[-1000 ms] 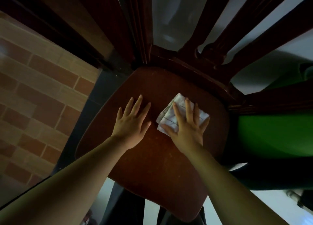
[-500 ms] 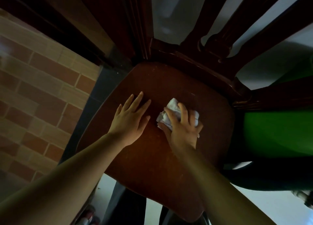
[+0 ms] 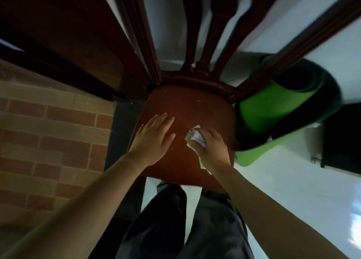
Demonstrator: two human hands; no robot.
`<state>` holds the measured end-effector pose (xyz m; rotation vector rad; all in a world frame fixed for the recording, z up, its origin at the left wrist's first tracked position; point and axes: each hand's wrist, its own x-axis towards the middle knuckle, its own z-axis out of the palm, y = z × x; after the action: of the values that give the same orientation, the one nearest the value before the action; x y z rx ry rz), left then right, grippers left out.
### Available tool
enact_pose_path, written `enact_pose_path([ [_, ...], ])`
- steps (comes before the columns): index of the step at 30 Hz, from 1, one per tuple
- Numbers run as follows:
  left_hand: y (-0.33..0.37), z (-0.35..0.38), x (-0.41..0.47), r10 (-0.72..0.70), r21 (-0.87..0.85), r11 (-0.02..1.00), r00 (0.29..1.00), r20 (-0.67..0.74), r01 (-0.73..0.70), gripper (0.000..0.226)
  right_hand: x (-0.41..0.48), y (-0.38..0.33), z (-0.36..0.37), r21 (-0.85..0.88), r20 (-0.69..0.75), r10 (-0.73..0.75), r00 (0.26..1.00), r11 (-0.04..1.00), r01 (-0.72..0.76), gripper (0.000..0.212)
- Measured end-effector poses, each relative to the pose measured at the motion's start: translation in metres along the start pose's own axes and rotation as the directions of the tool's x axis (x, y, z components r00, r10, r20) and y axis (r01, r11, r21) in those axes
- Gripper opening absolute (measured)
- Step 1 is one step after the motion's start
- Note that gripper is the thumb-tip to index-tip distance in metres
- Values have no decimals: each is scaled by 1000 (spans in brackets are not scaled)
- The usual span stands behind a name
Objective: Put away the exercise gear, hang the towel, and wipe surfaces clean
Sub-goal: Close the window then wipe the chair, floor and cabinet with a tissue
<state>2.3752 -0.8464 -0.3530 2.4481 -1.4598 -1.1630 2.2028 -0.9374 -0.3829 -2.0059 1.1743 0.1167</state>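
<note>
- Your left hand [image 3: 154, 139] lies flat and open on the chair seat [image 3: 195, 106].
- Your right hand [image 3: 210, 147] is closed around a crumpled white cloth [image 3: 195, 136], pressing it on the seat, just beside your left hand.
- A green mat [image 3: 259, 110] sits right of your right hand.

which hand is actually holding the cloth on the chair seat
The right hand: its fingers are curled around the crumpled white cloth. The left hand lies flat and open on the brown chair seat, holding nothing.
</note>
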Motion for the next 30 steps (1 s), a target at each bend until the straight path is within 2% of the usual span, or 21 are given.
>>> enact_pose_path([
  [7, 49, -63, -77, 155, 19, 988, 987, -42, -155, 57, -93, -53, -73, 231, -179, 100, 979, 971, -57, 44],
  [10, 80, -80, -86, 251, 144, 957, 968, 22, -251, 56, -125, -61, -98, 292, -269, 156, 950, 954, -74, 42],
  [15, 145, -96, -94, 428, 338, 835, 899, 99, -434, 55, -178, -52, -139, 385, -384, 248, 889, 918, -90, 34],
  [19, 208, -89, -102, 532, 422, 719, 828, 178, -553, 54, -233, -28, -174, 498, -464, 366, 807, 861, -104, 15],
  [25, 322, -47, -132, 638, 427, 581, 713, 289, -693, 56, -325, 34, -222, 567, -585, 476, 657, 819, -88, 10],
  [30, 418, 13, -175, 728, 379, 469, 592, 345, -798, 79, -403, 92, -256, 606, -631, 561, 535, 788, -112, 11],
])
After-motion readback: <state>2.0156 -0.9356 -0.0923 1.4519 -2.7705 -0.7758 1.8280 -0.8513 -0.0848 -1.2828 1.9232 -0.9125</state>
